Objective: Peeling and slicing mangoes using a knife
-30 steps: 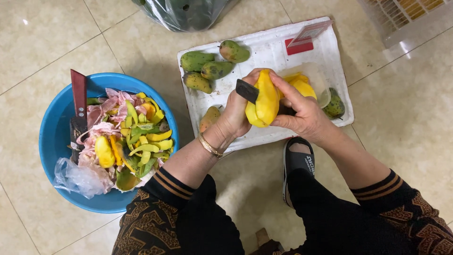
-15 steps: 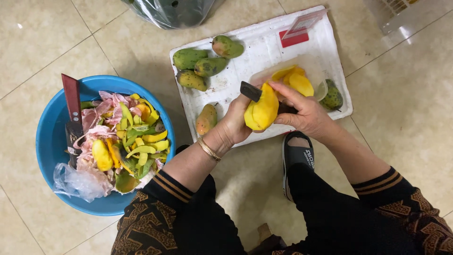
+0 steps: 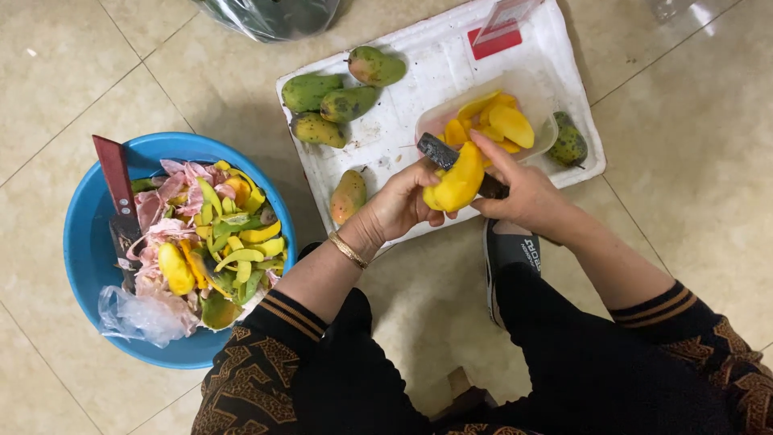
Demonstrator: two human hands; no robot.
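I see the left hand (image 3: 403, 201) closed around a peeled mango (image 3: 457, 182), held above the near edge of the white tray (image 3: 403, 80). The right hand (image 3: 523, 193) grips a knife (image 3: 441, 151), and its dark blade lies against the top of the mango. Just behind the mango, on the tray, stands a clear tub (image 3: 547, 129) with yellow slices. Five green mangoes (image 3: 334, 103) lie on the tray too, one of them at its right edge. Left of the tray is a blue basin (image 3: 84, 242) full of peels, with a cleaver (image 3: 117, 201) in it.
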